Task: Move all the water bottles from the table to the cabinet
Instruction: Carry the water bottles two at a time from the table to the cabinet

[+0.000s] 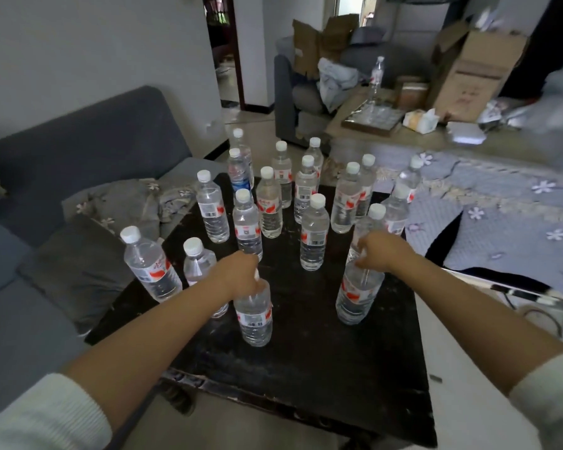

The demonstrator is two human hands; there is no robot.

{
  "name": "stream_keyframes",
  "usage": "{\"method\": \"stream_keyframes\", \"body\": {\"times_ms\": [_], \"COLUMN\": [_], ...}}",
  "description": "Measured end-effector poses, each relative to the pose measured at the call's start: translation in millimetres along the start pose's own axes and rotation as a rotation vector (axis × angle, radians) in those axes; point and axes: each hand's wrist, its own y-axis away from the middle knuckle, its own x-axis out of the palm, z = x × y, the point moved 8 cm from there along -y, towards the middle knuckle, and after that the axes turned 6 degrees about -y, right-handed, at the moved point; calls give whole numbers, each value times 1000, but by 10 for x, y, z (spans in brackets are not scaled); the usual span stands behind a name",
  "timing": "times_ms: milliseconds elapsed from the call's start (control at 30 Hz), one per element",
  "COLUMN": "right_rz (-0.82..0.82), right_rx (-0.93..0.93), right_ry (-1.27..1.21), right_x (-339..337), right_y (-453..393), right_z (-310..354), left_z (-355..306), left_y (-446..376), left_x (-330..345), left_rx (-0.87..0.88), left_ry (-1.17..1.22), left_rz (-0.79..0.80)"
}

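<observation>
Dark, scuffed counter point(306, 345) carries many clear, white-capped water bottles point(315, 237) with red labels. Left hand point(238, 271) grips the neck of one near bottle point(254, 315), right hand point(379, 251) another point(358, 292); both caps hidden.

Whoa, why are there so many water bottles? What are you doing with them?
A person is clearing water bottles off a dark table. The left hand grips the top of one bottle, and the right hand grips the top of another bottle. Both bottles look as if they are on the table, at its near end. Many more bottles stand upright behind them, one with a blue label. A grey sofa sits to the left.
</observation>
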Motion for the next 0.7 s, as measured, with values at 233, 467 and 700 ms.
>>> {"method": "stream_keyframes", "body": {"times_ms": [233,467,700], "right_rz": [-36,37,-3], "right_rx": [64,62,156], "right_ry": [-88,-173,-24], "right_x": [3,-17,-29], "right_y": [37,222,609], "right_z": [-6,-89,-370], "left_z": [5,-323,-926], "left_y": [-10,61,24], "left_x": [-45,-70,-328], "left_rx": [-29,115,388], "left_ry": [66,-24,-93], "left_rz": [-14,67,70]}}
